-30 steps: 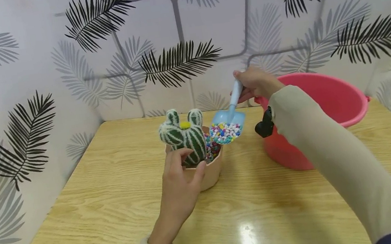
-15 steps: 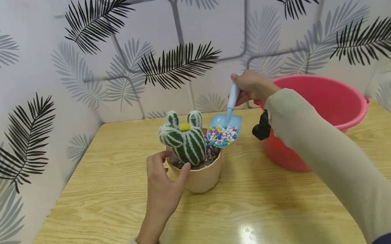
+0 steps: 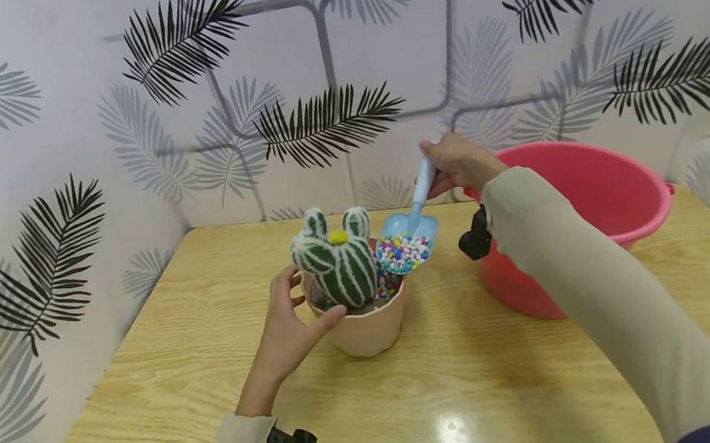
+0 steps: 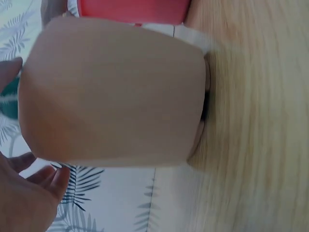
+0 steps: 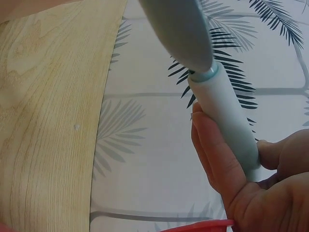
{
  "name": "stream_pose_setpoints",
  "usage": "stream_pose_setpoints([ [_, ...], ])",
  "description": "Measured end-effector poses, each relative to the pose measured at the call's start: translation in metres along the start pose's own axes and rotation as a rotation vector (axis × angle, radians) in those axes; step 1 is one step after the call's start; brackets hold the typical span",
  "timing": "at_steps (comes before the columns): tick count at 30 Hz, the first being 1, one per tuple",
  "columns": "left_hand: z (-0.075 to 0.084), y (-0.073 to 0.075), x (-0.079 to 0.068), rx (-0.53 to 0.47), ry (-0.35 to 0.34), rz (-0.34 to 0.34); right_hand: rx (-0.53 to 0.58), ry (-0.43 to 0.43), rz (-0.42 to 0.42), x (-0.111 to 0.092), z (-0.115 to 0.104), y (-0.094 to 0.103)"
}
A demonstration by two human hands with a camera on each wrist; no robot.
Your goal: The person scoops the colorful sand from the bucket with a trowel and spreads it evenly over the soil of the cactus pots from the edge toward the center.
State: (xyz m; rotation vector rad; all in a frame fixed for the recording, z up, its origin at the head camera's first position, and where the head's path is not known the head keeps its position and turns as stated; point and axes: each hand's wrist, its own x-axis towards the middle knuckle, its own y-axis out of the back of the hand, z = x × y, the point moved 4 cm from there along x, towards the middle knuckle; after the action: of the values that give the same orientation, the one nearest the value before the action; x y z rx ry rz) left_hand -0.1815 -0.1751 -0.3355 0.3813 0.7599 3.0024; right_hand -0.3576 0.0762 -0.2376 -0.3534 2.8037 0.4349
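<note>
Fingers of the right hand (image 3: pixel 463 161) grasped a light-blue plastic scoop (image 3: pixel 421 220), its small multicoloured pebbles (image 3: pixel 403 253) at the right rim of a round peach pot (image 3: pixel 370 333); the left hand (image 3: pixel 288 335) curled round the pot's near-left rim, beside a fuzzy green-and-white cactus (image 3: pixel 347 273).

No text, label or number can be read.

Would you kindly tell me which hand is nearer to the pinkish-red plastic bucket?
Right. The right hand is beside the bucket; the left hand is farther left, at the round peach flowerpot.
</note>
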Motion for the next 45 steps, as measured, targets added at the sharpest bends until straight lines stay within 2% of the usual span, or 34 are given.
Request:
stream_pose_setpoints([
  [3, -0.007, 0.002, 0.004, -0.033, 0.028, -0.043, -0.007, -0.007, 0.006, 0.001, 0.002, 0.000],
  [6, -0.011, 0.003, 0.008, -0.052, 0.023, -0.080, -0.013, -0.006, 0.009, 0.003, 0.004, 0.000],
  [13, -0.015, 0.001, 0.011, 0.049, -0.032, -0.163, -0.021, -0.002, 0.015, 0.006, 0.003, 0.000],
  [20, -0.001, -0.008, 0.003, 0.144, -0.029, -0.060, -0.019, -0.005, 0.024, 0.007, 0.004, 0.003],
  [24, 0.008, -0.011, -0.001, 0.194, -0.013, -0.039, -0.013, 0.002, 0.025, 0.005, 0.002, 0.005],
  [27, 0.009, -0.006, 0.000, 0.193, -0.013, -0.077, -0.003, 0.004, 0.016, 0.005, 0.001, 0.005],
  [32, 0.003, 0.008, 0.013, 0.147, -0.052, -0.183, 0.005, 0.003, 0.001, 0.006, -0.001, 0.003],
  [38, -0.001, 0.014, 0.025, 0.142, -0.071, -0.277, 0.011, 0.005, 0.009, 0.008, 0.000, 0.002],
  [41, -0.002, 0.013, 0.025, 0.160, -0.054, -0.287, 0.014, -0.004, 0.010, 0.009, 0.001, 0.002],
  [45, 0.001, 0.008, 0.022, 0.210, -0.056, -0.255, 0.014, -0.009, 0.016, 0.009, 0.003, 0.004],
])
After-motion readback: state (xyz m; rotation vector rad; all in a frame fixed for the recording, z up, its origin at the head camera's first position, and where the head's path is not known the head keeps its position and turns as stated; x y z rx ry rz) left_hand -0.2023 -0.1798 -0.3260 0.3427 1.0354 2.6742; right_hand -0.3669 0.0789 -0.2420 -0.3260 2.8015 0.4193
